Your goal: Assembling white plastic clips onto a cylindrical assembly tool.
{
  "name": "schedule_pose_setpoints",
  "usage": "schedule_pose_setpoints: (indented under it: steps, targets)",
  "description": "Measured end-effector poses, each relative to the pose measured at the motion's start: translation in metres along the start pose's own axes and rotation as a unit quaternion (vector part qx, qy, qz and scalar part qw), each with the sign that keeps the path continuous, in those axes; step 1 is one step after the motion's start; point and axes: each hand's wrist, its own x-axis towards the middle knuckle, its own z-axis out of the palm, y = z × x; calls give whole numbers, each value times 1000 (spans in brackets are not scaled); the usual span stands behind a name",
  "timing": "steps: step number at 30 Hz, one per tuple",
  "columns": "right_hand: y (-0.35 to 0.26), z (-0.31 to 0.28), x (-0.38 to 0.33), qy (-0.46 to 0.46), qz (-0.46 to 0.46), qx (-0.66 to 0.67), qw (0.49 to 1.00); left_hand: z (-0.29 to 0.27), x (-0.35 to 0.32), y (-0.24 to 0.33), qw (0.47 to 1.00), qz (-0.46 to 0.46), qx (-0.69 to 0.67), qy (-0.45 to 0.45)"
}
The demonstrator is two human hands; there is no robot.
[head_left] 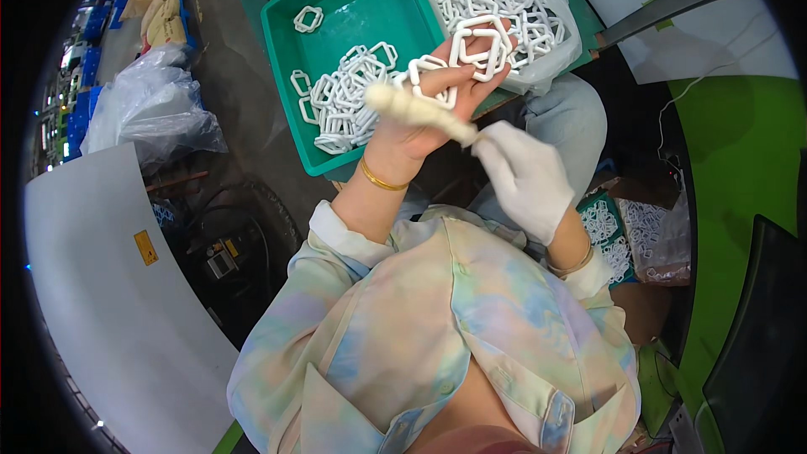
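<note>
My bare left hand (410, 139) is raised in front of the teal tray, palm up, its thumb and fingers closed on several white six-sided plastic frames (479, 52). One frame lies at the fingers, another by the thumb. My right hand (530, 181) wears a white glove and pinches the end of a cream-coloured, lumpy stick (412, 109). Motion blurs the stick, which crosses in front of my left palm; its exact kind does not show. Behind the hands, the teal tray (277, 76) holds a heap of white frames and a single one set apart.
A clear plastic bag (559, 59) packed with white frames stands right of the tray. More frames lie in boxes (643, 231) at the lower right. Grey panels (109, 269) and a green one (735, 160) flank me. Bagged material (155, 105) sits at the left.
</note>
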Motion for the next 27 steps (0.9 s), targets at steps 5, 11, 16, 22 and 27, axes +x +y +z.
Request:
schedule_pose_setpoints:
  steps: [5,11,16,22,27]
  targets:
    - [3,-6,2,32,49,11,998,1,9,4,978,-129,-10,162]
    - [26,-43,4,206,113,29,971,7,34,16,976,-129,85,153]
    - [55,-58,-8,264,145,25,953,-7,80,35,863,-38,495,97]
    - [74,-59,-20,282,171,20,944,7,128,70,476,-20,865,-160]
    - [80,-65,-24,300,179,-6,937,12,134,112,487,43,856,-165]
